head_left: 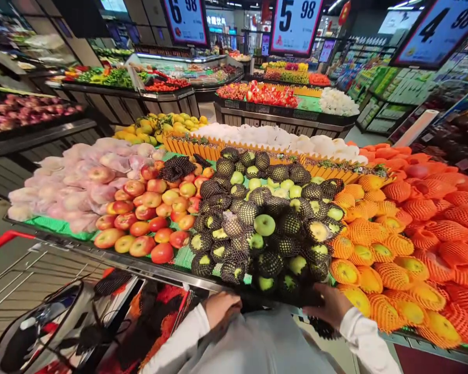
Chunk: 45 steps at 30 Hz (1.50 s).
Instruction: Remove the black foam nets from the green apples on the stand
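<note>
My left hand [221,307] is at the front edge of the fruit stand, fingers curled in; whatever they hold, if anything, is hidden. My right hand [329,305] is at the same edge further right, thumb and fingers apart. Just below it hangs a dark foam net [324,327]; whether the hand touches it I cannot tell. In front of both hands lie green apples in black foam nets [270,264], piled up. One bare green apple [264,225] sits on top. Red-yellow apples [142,245] lie to the left, and yellow fruit in orange nets [370,279] to the right.
A shopping cart [21,275] with bags stands at the lower left. Bagged pink fruit [74,182] fills the stand's left end; fruit in red-orange nets [448,228] fills the right. An orange divider fence [203,149] crosses behind. Price screens [294,26] hang above.
</note>
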Tool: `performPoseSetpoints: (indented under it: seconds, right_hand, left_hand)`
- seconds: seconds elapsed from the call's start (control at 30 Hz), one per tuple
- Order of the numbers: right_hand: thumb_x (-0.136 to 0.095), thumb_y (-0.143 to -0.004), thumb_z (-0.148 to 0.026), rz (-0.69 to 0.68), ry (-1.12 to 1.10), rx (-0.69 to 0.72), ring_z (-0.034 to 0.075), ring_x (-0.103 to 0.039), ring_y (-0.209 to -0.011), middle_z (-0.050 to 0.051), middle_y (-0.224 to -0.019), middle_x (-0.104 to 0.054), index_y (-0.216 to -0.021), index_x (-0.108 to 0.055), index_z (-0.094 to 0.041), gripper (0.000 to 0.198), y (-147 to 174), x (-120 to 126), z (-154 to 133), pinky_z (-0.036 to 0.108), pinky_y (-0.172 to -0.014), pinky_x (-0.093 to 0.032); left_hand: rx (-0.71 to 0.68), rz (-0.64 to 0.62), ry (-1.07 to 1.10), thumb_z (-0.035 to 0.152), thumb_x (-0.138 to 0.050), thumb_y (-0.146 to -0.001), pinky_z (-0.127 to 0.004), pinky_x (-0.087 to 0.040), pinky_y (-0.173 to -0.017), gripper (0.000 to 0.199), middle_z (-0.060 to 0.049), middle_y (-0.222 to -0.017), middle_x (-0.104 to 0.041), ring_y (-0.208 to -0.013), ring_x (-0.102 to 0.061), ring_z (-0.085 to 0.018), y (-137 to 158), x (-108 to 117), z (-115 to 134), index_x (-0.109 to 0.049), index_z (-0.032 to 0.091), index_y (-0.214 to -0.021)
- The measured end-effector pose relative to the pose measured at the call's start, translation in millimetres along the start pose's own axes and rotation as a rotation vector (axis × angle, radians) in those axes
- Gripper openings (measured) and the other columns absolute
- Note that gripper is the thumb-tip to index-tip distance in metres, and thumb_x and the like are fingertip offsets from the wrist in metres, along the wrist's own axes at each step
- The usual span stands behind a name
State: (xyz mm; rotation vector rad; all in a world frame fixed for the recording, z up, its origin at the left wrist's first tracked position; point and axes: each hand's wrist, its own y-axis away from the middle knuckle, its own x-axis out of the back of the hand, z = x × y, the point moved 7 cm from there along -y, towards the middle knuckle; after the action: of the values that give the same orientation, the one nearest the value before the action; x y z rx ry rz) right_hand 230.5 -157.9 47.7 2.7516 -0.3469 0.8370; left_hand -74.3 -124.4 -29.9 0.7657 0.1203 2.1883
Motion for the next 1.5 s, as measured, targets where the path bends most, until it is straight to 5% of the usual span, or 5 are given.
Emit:
performPoseSetpoints:
  seconds: [0.23,0.4,0.6,0.97,1.5]
  right_hand:
    - [-0.069,-0.076,-0.049,-0.361,-0.407,0.323,0.017,-0.056,-0.073,0.0,-0.076,-0.063,-0.082,-0.063,-0.021,0.029,-26.0,-55.4,-119.5,0.029,-0.068,-0.046]
    - [-0.069,-0.074,-0.057,-0.222,-0.585,0.155,0.018,-0.056,-0.077,0.001,-0.079,-0.063,-0.087,-0.063,-0.021,0.039,-27.1,-78.0,-85.6,0.03,-0.073,-0.046]
    - [-0.075,-0.067,-0.059,-0.452,-0.701,-0.001,0.012,-0.047,-0.055,-0.003,-0.059,-0.053,-0.067,-0.056,-0.02,0.043,-24.9,-92.9,-43.8,0.025,-0.057,-0.039]
    - [-0.053,-0.073,-0.066,0.036,-0.886,0.009,0.025,-0.064,-0.079,0.006,-0.086,-0.066,-0.089,-0.059,-0.028,0.042,-48.7,-67.3,-44.3,0.039,-0.069,-0.052]
    - [-0.074,-0.07,-0.055,-0.349,-0.795,0.124,0.016,-0.056,-0.066,0.0,-0.07,-0.06,-0.069,-0.058,-0.021,0.038,-71.1,-107.1,-71.9,0.032,-0.066,-0.048]
  left_hand:
    - [-0.266,0.254,0.575,0.046,-0.066,-0.082,-0.033,-0.048,-0.086,0.047,-0.01,-0.118,-0.061,-0.105,-0.058,-0.023,-36.6,41.3,113.7,-0.059,0.021,-0.121]
    - [-0.2,0.3,0.662,0.049,-0.073,-0.074,-0.035,-0.047,-0.085,0.039,-0.006,-0.094,-0.064,-0.092,-0.058,-0.022,-53.8,40.4,98.3,-0.066,0.017,-0.095]
    - [-0.135,0.286,1.085,0.043,-0.079,-0.068,-0.033,-0.046,-0.084,0.045,-0.002,-0.092,-0.066,-0.088,-0.061,-0.019,-65.1,57.9,72.6,-0.061,0.018,-0.101]
    - [-0.096,-0.176,0.83,0.045,-0.087,-0.056,-0.029,-0.045,-0.075,0.057,-0.001,-0.085,-0.065,-0.08,-0.06,-0.017,-94.9,41.4,83.4,-0.061,0.016,-0.098]
    - [-0.152,0.345,0.81,0.052,-0.07,-0.075,-0.025,-0.04,-0.06,0.041,0.003,-0.072,-0.055,-0.065,-0.052,-0.014,-102.2,108.6,61.9,-0.054,0.019,-0.093]
